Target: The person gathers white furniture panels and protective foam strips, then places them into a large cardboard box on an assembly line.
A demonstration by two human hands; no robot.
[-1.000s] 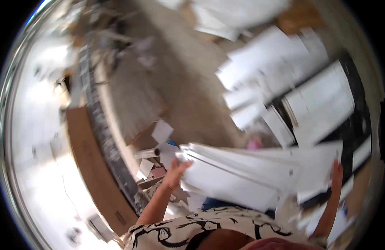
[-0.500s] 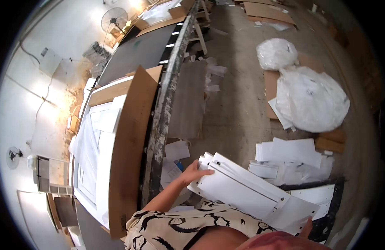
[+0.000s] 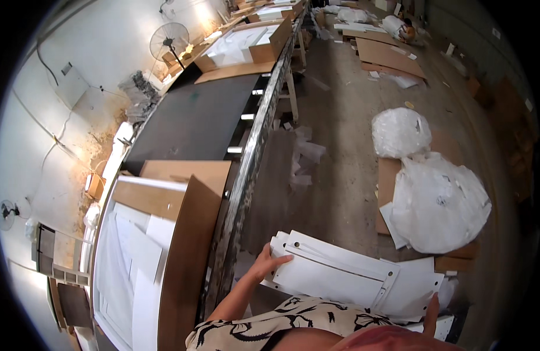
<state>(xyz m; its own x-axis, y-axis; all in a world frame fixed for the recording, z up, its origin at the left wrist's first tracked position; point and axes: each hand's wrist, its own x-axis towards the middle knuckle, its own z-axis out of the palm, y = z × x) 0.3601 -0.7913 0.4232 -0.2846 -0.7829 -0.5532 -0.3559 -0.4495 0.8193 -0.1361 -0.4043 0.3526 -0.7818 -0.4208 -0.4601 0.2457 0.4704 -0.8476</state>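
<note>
- Clock: centring on the person in the cream shirt (image 3: 334, 312), with twelve pointing straight ahead along the floor.
- White boards (image 3: 334, 269), several, with dark round holes near the corners: lying at twelve to two o'clock, just in front of the shirt; overlapping in a loose, fanned stack and spanning both hands.
- Left hand (image 3: 266, 264): sitting at eleven o'clock; the thumb is pressing on the top face while the fingers are curling round the end edge, pinching the stack between them.
- Right hand (image 3: 431, 315): standing at three o'clock, touching the far end of the boards; one digit is showing upright, the others are hiding, so I cannot tell whether they are pinching or spread.
- Open carton (image 3: 185, 257), brown: resting at ten o'clock, holding white panels (image 3: 146, 298) under clear film.
- Dark belt (image 3: 194, 117): running at eleven o'clock beyond the carton, ending at a second carton (image 3: 270, 50).
- Fan (image 3: 169, 42), round, caged: standing at eleven o'clock, farther off.
- Plastic bundles, two, whitish: the large one (image 3: 439, 205) lying between one and two o'clock, the small one (image 3: 401, 131) touching it nearer one.
- Flat cardboard (image 3: 387, 58): lying well off, between twelve and one.
</note>
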